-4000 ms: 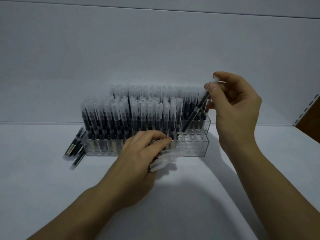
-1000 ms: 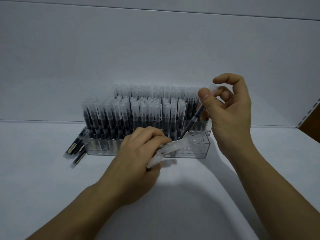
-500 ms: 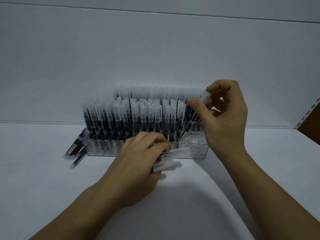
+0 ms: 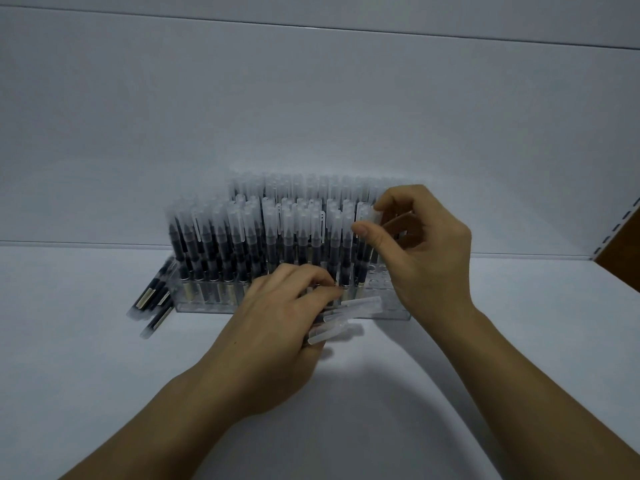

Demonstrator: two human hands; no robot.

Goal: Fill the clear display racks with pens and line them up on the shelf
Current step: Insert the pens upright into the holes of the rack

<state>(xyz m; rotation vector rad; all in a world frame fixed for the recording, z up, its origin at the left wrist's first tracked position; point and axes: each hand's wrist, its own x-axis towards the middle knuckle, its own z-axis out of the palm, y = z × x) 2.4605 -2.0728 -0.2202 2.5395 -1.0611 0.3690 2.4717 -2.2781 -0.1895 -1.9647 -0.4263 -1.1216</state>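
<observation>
A near-upright pen (image 4: 367, 216) is pinched by its cap in the right hand (image 4: 426, 251) at the right end of the front rack (image 4: 398, 310), beside its empty holes (image 4: 379, 277), while spare pens (image 4: 349, 313) are gripped in the left hand (image 4: 280, 327) before it.

Right hand (image 4: 426, 251): pinches upright pen (image 4: 366, 220) in rack (image 4: 207, 306)
Left hand (image 4: 277, 327): grips spare pens (image 4: 343, 317) — below right hand
Loose pens (image 4: 152, 299): left of both hands
</observation>
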